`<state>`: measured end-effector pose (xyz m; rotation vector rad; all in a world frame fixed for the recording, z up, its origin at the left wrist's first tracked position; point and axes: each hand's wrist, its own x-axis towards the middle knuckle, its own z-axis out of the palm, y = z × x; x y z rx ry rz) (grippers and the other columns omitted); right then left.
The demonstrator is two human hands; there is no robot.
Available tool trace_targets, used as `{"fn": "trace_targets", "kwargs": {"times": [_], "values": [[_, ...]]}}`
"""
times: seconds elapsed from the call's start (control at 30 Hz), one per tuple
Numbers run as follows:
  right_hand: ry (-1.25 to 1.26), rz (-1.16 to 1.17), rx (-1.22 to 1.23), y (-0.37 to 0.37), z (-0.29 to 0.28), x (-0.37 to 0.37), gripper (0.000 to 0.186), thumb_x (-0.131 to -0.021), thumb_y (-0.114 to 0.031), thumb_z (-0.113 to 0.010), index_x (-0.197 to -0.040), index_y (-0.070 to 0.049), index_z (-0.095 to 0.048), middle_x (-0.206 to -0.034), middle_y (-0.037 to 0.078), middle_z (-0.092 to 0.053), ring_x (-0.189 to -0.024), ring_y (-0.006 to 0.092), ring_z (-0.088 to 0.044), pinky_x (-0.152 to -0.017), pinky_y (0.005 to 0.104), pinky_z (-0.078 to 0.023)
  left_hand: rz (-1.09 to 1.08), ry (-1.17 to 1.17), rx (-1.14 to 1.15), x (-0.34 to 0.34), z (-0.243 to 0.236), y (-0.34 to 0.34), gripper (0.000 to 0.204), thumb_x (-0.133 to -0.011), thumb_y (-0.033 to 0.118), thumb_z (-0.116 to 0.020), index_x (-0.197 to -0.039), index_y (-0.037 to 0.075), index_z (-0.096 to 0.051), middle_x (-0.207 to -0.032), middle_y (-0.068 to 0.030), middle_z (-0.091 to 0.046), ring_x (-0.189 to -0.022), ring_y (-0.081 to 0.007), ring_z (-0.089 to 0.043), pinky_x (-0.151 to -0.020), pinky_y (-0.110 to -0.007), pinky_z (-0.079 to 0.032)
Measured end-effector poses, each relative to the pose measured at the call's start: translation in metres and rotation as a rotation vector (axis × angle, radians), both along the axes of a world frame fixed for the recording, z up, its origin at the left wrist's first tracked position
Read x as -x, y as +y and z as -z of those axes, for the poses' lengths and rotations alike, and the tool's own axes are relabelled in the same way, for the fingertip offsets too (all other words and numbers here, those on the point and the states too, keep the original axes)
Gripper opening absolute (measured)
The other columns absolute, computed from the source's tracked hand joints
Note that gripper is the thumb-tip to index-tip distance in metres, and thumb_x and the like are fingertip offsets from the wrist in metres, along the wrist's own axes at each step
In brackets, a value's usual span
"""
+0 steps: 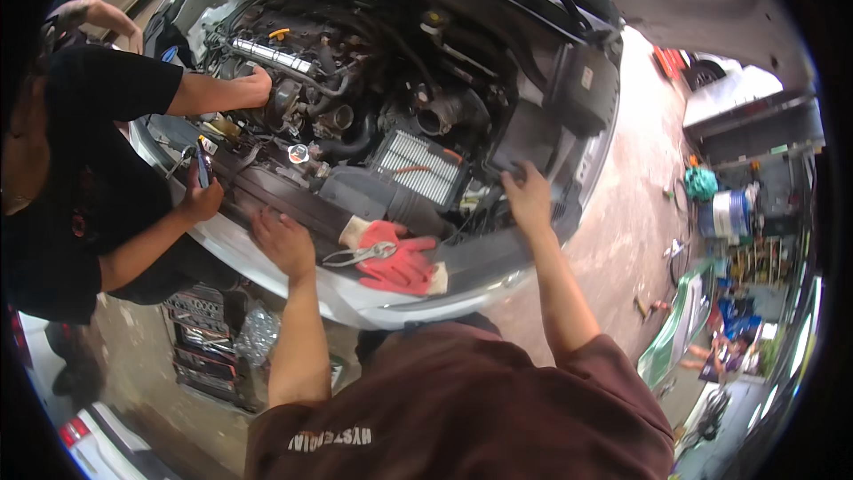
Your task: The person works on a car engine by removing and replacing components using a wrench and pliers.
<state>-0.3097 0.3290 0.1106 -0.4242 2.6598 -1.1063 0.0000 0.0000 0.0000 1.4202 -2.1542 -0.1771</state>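
Okay, white pleated rectangular filter (416, 166) sits uncovered near and right of the dark engine (324, 20); opening-up looks done, closing-up not, remainder can't be told. Right hand (530, 202) at near edge of black boxy plastic part (530, 135), pinching or just touching, can't tell; left hand (286, 244) loosely spread by dark front panel (336, 219). Silver metal pliers (373, 252) on red-and-cream gloves (402, 276), near edge; co-worker's hand (204, 203) with phone (205, 167), left; bare concrete floor (613, 204), tool set (204, 342) near left, cluttered shelves (755, 262) right

Red gloves (400, 276), stripy filter (418, 156), black cover (533, 135)
Gloves right of the left hand (284, 243) got cream cuffs; filter left of the right hand (528, 197) is white, dark-lined.
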Motion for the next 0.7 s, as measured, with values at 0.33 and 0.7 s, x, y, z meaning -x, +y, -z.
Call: {"fn": "trace_targets", "kwargs": {"times": [0.33,0.7], "values": [[0.232,-0.396,-0.729,-0.134,0.089,0.196,0.105,-0.078,-0.029,-0.084,-0.163,-0.011,-0.026,-0.134,0.024,-0.062,-0.12,0.0442,-0.066,-0.1,0.0496,-0.056,-0.09,-0.073,-0.024,0.022,-0.023,-0.001,0.033,-0.1,0.013,-0.054,-0.129,-0.003,-0.058,-0.148,-0.0198,-0.054,-0.144,-0.0392,-0.045,-0.122,-0.058,-0.031],[0.257,-0.51,-0.509,-0.159,0.036,0.23,0.091,-0.068,-0.036,-0.087,-0.145,-0.005,-0.05,-0.125,0.029,-0.069,-0.12,0.0453,-0.065,-0.103,0.0493,-0.053,-0.07,-0.159,0.001,0.026,-0.022,0.0,0.034,-0.1,0.012,-0.054,-0.13,-0.001,-0.061,-0.144,-0.02,-0.058,-0.144,-0.0383,-0.046,-0.122,-0.055,-0.031]]}}
